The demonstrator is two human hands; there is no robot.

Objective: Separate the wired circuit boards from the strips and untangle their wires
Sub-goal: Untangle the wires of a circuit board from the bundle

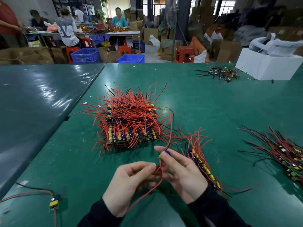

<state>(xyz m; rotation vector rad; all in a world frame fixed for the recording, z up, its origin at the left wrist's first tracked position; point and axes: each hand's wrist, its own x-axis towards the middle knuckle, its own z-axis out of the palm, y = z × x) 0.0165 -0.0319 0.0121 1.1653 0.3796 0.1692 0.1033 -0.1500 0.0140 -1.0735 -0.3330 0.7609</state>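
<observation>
A stack of board strips (131, 126) bristling with red and black wires lies mid-table. My right hand (182, 174) pinches one small wired circuit board (164, 155) between thumb and fingers, lifted above the table. Its red wire (161, 176) runs down between both hands. My left hand (129, 182) has its fingers curled around that wire near the right hand. One strip of boards (203, 167) lies just right of my right hand. A separated board (55, 200) with its wires rests at the near left.
A further pile of wired boards (282, 154) lies at the right edge. Small loose parts (219, 73) sit far right beside a white box (268, 66). The green table (205, 104) meets a second table (41, 95) at left. People work at benches behind.
</observation>
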